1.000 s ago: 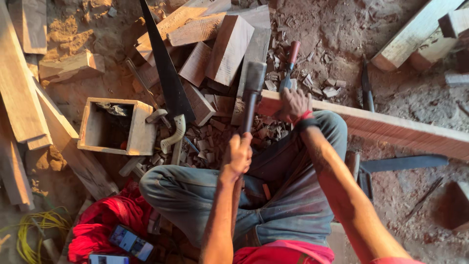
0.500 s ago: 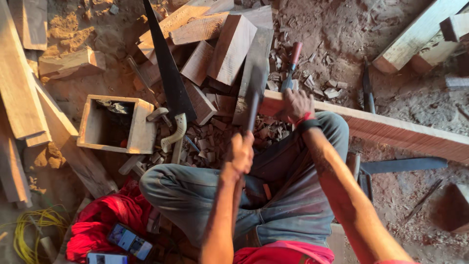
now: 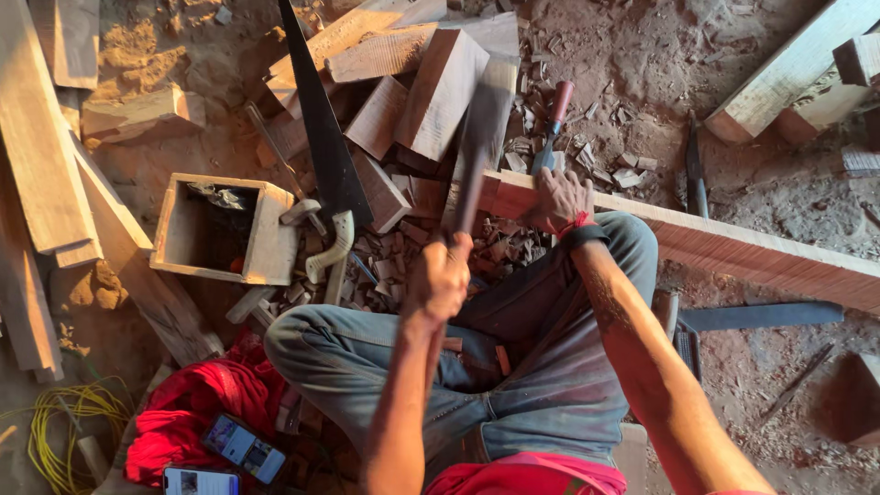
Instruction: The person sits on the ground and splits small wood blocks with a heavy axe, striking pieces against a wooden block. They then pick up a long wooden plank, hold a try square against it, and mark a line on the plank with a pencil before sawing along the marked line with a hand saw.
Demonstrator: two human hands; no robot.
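I sit on the dirt floor in grey jeans. My left hand (image 3: 440, 277) grips the wooden handle of a hatchet-like tool (image 3: 481, 128), whose blurred head is raised over a pile of wood blocks. My right hand (image 3: 559, 197), with a red thread and dark band at the wrist, presses flat on the near end of a long reddish plank (image 3: 752, 252) that runs off to the right. Wood chips (image 3: 500, 247) lie below the plank's end. A red-handled chisel (image 3: 553, 124) lies just beyond my right hand.
A handsaw (image 3: 321, 147) leans across cut blocks (image 3: 435, 92). An open wooden box (image 3: 261, 229) sits at left, boards (image 3: 37, 165) beyond it. Red cloth (image 3: 183, 417), two phones (image 3: 240, 447) and yellow cable (image 3: 60, 426) lie lower left. A dark blade (image 3: 761, 316) rests right of my knee.
The tool's head has swung up and away from me over the block pile. My right hand has stayed on the plank's end.
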